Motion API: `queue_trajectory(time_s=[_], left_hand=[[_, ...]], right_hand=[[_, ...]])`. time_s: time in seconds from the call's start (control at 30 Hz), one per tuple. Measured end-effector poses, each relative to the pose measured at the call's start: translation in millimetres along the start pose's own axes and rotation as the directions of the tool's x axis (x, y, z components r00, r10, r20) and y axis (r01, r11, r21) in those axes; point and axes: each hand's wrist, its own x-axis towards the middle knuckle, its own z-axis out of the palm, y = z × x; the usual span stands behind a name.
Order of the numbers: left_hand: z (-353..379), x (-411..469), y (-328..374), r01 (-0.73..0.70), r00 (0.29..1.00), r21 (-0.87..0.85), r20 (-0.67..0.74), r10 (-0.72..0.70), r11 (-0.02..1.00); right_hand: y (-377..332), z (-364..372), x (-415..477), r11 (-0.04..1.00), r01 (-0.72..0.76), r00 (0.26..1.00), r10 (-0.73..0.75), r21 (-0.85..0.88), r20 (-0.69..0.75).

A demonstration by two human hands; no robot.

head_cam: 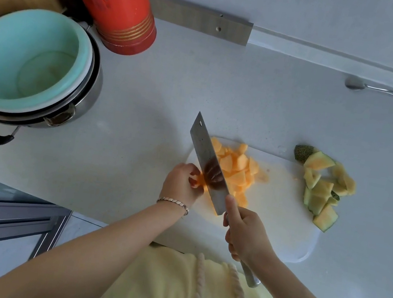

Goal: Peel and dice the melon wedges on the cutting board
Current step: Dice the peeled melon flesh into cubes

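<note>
A white cutting board lies on the counter in front of me. My left hand pinches a piece of orange melon flesh at the board's left edge. My right hand grips the handle of a steel cleaver; its blade stands on edge right against that piece. Behind the blade lies a heap of diced orange melon. Peeled rinds, green-skinned with pale flesh, are piled at the board's right end.
A metal pot with a teal bowl inside stands at the left. A red thermos stands behind it. A metal spoon lies at the back right by the wall. The counter's front edge runs just below the board.
</note>
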Motion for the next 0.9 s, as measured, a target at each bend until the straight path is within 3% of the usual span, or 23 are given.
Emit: queue_trajectory(time_s=[0.23,0.5,0.9], left_hand=[[-1.4,-0.6,1.6,0.017,1.000,-0.050,0.002,-0.017,0.999],[0.7,-4.0,2.5,0.019,1.000,-0.105,0.012,-0.018,0.994],[7.3,-8.3,9.7,0.252,0.967,-0.285,0.026,-0.255,0.925]], right_hand=[[6.3,15.6,17.0,0.998,0.022,0.999,-0.024,-0.065,-0.026],[-6.0,-1.0,18.7,0.976,-0.049,0.999,0.046,0.213,0.021],[-12.3,-2.2,-3.7,0.992,-0.018,1.000,0.017,0.125,0.006]])
